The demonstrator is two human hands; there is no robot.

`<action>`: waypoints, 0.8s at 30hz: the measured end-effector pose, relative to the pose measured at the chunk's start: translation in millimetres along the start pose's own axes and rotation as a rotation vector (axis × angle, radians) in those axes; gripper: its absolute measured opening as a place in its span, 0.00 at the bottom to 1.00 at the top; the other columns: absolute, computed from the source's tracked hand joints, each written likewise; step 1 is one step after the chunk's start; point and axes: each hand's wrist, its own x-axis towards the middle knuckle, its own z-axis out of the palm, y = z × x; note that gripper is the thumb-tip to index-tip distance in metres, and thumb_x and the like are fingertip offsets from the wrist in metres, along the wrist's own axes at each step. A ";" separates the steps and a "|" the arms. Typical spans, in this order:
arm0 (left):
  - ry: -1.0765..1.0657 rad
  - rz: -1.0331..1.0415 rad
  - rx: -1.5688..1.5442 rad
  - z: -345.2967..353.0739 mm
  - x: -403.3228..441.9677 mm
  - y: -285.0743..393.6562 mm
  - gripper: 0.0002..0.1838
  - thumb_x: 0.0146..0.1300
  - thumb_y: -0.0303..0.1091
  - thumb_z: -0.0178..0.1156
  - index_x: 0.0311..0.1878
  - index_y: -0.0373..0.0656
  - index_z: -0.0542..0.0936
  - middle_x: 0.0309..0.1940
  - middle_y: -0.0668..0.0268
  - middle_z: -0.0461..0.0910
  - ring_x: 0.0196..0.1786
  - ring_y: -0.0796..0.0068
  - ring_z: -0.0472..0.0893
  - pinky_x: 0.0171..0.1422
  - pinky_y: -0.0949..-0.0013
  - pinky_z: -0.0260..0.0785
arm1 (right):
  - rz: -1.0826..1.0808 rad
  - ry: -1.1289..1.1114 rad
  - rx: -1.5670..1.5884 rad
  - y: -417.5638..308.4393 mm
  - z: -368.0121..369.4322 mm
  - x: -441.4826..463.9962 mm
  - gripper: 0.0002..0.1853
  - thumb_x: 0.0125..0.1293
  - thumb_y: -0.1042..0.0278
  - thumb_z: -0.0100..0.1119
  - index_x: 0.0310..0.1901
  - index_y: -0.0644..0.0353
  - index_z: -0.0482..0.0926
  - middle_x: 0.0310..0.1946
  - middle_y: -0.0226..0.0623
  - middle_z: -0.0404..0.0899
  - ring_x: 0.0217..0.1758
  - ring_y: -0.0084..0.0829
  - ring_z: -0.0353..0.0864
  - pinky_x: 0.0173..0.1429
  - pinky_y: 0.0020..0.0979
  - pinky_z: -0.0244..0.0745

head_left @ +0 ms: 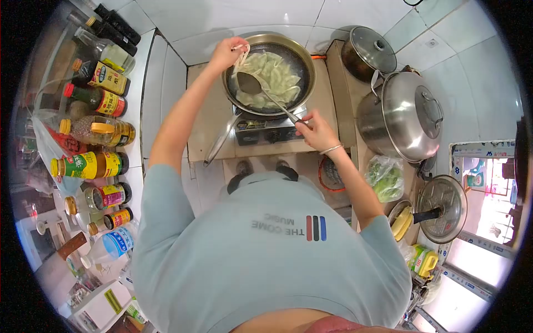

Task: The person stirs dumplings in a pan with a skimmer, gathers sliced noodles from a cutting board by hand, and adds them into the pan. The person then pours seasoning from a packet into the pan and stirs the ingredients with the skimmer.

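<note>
Head view shows me pale pieces [273,76] already in the pan [303,69], strands [242,57] remaining pinched by the left hand [228,53], the right hand [318,132] gripping a ladle [249,83].

Bright o/all, light fairly even & shadows soft, w/ the window [491,206] at lower R of frame blown out near-white and glare streaks on the big steel pot [387,119], upper R. Heavy fisheye: circular view w/ blk corners, wall tiles [233,19] bowed along the top, bottles [100,133] at far L stretched, detail going soft twd the rim. Ctr is clearer: shirt lettering [286,225] legible tho upside down, dumplings [275,75] at top ctr a bit soft-edged.
</note>
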 end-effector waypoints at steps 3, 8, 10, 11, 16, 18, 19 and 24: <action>-0.006 0.000 0.082 -4.3 -7.7 -1.6 0.11 0.55 0.27 0.58 0.42 0.44 0.82 0.34 0.65 0.84 0.41 0.67 0.82 0.47 0.66 0.72 | -0.195 0.153 -0.263 9.1 8.0 5.2 0.17 0.61 0.66 0.61 0.43 0.67 0.66 0.29 0.52 0.81 0.30 0.50 0.82 0.34 0.41 0.74; -0.020 0.036 0.185 -6.7 -18.4 10.3 0.11 0.54 0.25 0.56 0.41 0.44 0.82 0.33 0.61 0.83 0.38 0.62 0.82 0.46 0.64 0.72 | -0.246 0.283 -0.295 26.4 7.7 18.8 0.16 0.60 0.69 0.60 0.42 0.66 0.64 0.28 0.56 0.79 0.32 0.60 0.78 0.36 0.48 0.72; -0.041 0.028 0.229 -2.9 -18.2 8.7 0.11 0.54 0.25 0.55 0.40 0.44 0.81 0.33 0.60 0.82 0.38 0.60 0.81 0.45 0.64 0.72 | -0.258 0.322 -0.281 26.2 3.0 22.3 0.16 0.60 0.69 0.60 0.41 0.66 0.64 0.27 0.57 0.78 0.32 0.60 0.78 0.36 0.49 0.72; -0.027 0.069 0.266 2.4 -17.7 3.2 0.09 0.55 0.25 0.56 0.40 0.45 0.81 0.31 0.60 0.82 0.36 0.65 0.81 0.43 0.65 0.71 | -0.269 0.380 -0.327 25.4 0.2 23.3 0.15 0.60 0.69 0.60 0.40 0.66 0.65 0.27 0.55 0.79 0.32 0.57 0.79 0.35 0.46 0.72; -0.054 0.085 0.266 10.2 -19.5 6.4 0.06 0.57 0.26 0.59 0.38 0.46 0.80 0.30 0.60 0.81 0.34 0.66 0.80 0.41 0.65 0.71 | -0.339 0.510 -0.341 24.7 -10.6 30.7 0.15 0.60 0.70 0.60 0.41 0.65 0.64 0.27 0.57 0.78 0.33 0.60 0.77 0.35 0.49 0.71; -0.085 0.069 0.234 11.7 -19.9 11.0 0.07 0.57 0.25 0.59 0.39 0.45 0.80 0.30 0.60 0.81 0.34 0.65 0.80 0.41 0.64 0.71 | -0.293 0.496 -0.318 21.7 -13.8 29.6 0.15 0.60 0.69 0.61 0.41 0.65 0.64 0.27 0.57 0.78 0.33 0.60 0.77 0.36 0.50 0.71; -0.088 0.070 0.234 11.5 -20.6 14.2 0.07 0.57 0.25 0.59 0.39 0.45 0.80 0.30 0.60 0.81 0.34 0.65 0.80 0.41 0.64 0.71 | -0.291 0.498 -0.317 22.6 -14.0 29.8 0.15 0.60 0.69 0.61 0.41 0.65 0.64 0.27 0.57 0.78 0.33 0.60 0.77 0.36 0.50 0.71; -0.071 0.151 0.203 15.2 -17.5 8.1 0.10 0.53 0.22 0.57 0.40 0.43 0.79 0.36 0.60 0.80 0.41 0.66 0.79 0.45 0.67 0.71 | -0.284 0.327 -0.305 22.1 -14.6 21.9 0.16 0.59 0.68 0.61 0.41 0.65 0.65 0.29 0.57 0.79 0.36 0.60 0.78 0.40 0.50 0.72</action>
